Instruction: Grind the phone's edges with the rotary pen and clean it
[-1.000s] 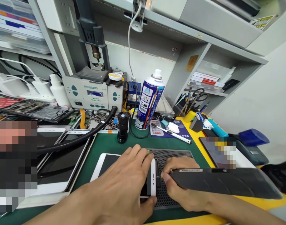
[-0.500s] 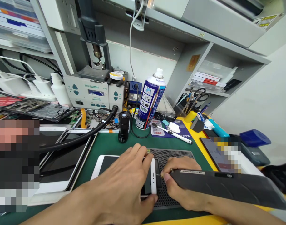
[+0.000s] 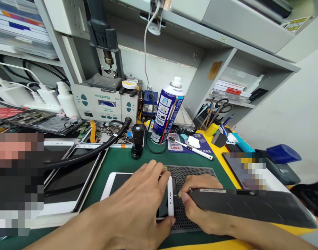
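Note:
A white-framed phone (image 3: 170, 199) with a dark screen lies on a perforated grey mat (image 3: 197, 170). My left hand (image 3: 140, 198) spans it, fingertips at the far edge and thumb at the near edge, closed on it. My right hand (image 3: 202, 201) pinches the narrow front of a long dark-grey handheld tool (image 3: 247, 205), whose body extends to the right. From its front a thin tip points left at the phone's right end, beside a black piece (image 3: 176, 191) there. Whether the tip touches the phone, I cannot tell.
Behind the hands stand a black flashlight (image 3: 137, 140) and a blue spray can (image 3: 167, 111). A white-handled brush (image 3: 194, 149) lies to their right. A black hose (image 3: 96, 149) crosses tablets (image 3: 60, 205) at left. Another phone (image 3: 235, 170) lies at right, below the shelf (image 3: 195, 27).
The rear end of the tool has shifted slightly up and left. Both hands and the phone are almost exactly where they were.

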The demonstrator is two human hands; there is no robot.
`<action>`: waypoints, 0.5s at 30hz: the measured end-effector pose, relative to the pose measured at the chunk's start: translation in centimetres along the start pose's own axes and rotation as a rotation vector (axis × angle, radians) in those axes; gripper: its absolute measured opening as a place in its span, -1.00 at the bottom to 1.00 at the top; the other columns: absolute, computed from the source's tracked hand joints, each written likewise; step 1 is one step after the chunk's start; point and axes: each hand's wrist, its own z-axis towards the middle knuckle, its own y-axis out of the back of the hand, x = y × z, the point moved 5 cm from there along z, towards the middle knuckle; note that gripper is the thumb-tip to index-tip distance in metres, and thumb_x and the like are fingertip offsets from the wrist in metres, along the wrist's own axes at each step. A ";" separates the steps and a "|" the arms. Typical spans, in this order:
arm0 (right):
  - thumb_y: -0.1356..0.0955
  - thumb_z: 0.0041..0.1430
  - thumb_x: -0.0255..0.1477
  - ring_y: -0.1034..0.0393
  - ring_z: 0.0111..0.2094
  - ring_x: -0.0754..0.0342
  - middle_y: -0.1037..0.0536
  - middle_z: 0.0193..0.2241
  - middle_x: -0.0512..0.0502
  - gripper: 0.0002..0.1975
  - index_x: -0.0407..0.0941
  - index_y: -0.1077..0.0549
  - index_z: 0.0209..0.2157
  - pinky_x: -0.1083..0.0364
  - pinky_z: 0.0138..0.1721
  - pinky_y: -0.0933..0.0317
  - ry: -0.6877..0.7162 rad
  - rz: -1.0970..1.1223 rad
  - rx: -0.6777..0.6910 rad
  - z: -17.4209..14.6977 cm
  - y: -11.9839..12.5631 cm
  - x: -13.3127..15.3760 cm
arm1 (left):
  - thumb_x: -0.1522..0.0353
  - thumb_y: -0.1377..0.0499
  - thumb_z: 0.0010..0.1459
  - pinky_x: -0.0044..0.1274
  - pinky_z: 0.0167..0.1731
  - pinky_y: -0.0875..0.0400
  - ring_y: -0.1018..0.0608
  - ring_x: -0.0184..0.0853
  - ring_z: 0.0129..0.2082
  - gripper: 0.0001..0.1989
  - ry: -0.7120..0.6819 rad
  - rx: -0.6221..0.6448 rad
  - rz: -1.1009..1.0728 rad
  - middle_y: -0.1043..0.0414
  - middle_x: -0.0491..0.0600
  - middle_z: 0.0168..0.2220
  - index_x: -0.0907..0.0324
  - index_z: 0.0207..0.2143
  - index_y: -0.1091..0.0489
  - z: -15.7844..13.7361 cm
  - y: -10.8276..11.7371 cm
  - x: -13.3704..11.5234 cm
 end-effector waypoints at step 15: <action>-0.25 0.11 -0.48 -0.45 -0.60 0.17 -0.54 -0.61 0.06 -0.80 -0.09 -0.42 -0.54 0.18 -0.46 -0.25 -0.007 0.042 0.008 0.1 0.1 0.1 | 0.25 -0.19 0.11 -0.15 0.11 -0.31 -0.34 -0.06 -0.03 -0.59 0.001 -0.007 -0.012 -0.28 0.05 -0.12 0.18 0.01 -0.37 -0.4 -0.3 0.1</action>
